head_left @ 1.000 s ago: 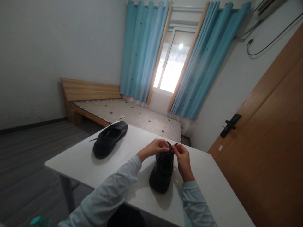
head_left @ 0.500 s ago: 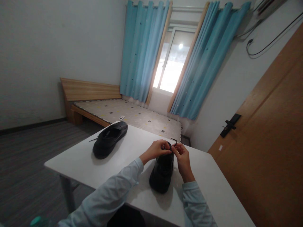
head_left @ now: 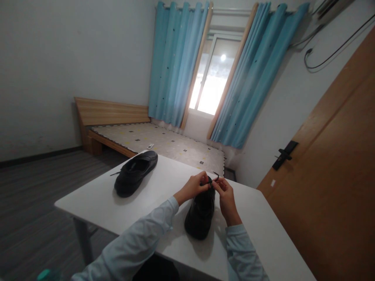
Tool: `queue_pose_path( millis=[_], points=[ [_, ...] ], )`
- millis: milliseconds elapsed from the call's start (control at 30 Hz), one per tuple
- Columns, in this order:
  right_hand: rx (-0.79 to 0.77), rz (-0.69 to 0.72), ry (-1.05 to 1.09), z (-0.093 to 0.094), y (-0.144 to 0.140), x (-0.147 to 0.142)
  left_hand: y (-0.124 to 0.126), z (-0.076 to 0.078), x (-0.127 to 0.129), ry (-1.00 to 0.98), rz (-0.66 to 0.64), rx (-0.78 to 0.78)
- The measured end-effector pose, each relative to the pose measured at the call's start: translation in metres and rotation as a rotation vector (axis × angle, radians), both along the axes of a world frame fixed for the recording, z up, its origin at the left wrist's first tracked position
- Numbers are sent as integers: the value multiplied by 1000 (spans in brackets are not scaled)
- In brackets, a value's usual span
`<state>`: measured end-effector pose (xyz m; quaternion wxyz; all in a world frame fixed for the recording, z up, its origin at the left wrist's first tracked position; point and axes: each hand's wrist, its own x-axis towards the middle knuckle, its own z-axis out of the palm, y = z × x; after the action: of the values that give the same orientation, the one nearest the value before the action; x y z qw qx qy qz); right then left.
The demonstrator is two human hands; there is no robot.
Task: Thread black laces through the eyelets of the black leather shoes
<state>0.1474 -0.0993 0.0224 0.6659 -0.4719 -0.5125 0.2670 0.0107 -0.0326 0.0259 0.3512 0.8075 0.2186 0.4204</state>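
Note:
A black shoe (head_left: 200, 218) rests on the white table (head_left: 260, 234) with its heel towards me. Over its front part, both hands work close together on a black shoelace (head_left: 217, 176). My left hand (head_left: 193, 186) is closed in a pinch on the lace, left of the shoe. On the other side, my right hand (head_left: 226, 195) pinches the lace too, and a loose end sticks up above its fingers. The hands partly hide the shoe's toe and lacing. A second black shoe (head_left: 129, 186) sits further left, a thin lace end trailing from its side.
Behind the table stands a bed (head_left: 172, 142) with a small white remote (head_left: 150, 146) on it. A wooden door (head_left: 331, 187) is at the right. A green bottle cap (head_left: 44, 274) shows at the lower left, beside the table.
My left hand has shifted slightly, and more of the lace shows stretched between the two hands. My right hand has hardly moved, and both shoes stay in place.

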Motion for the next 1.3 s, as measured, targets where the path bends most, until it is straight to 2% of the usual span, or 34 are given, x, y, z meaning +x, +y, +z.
queue_pose_path(
  millis=[233,533,767,900,1000,1100,1300],
  points=[
    [-37,3,118,1,-2,1,7,0,-2,7,-76,-60],
    [-70,18,135,0,-4,4,22,-2,-12,113,-236,-164],
    [-85,35,162,0,-4,7,35,-2,-20,137,-185,-181],
    [-93,54,200,2,-6,8,35,3,-22,123,-164,-206],
    [-111,52,240,3,-7,8,30,8,-24,59,-145,-271],
    [-114,66,276,4,-8,9,25,8,-22,-58,-181,-412],
    [-63,153,376,4,-8,12,17,0,-8,-392,-378,-680]
  ],
)
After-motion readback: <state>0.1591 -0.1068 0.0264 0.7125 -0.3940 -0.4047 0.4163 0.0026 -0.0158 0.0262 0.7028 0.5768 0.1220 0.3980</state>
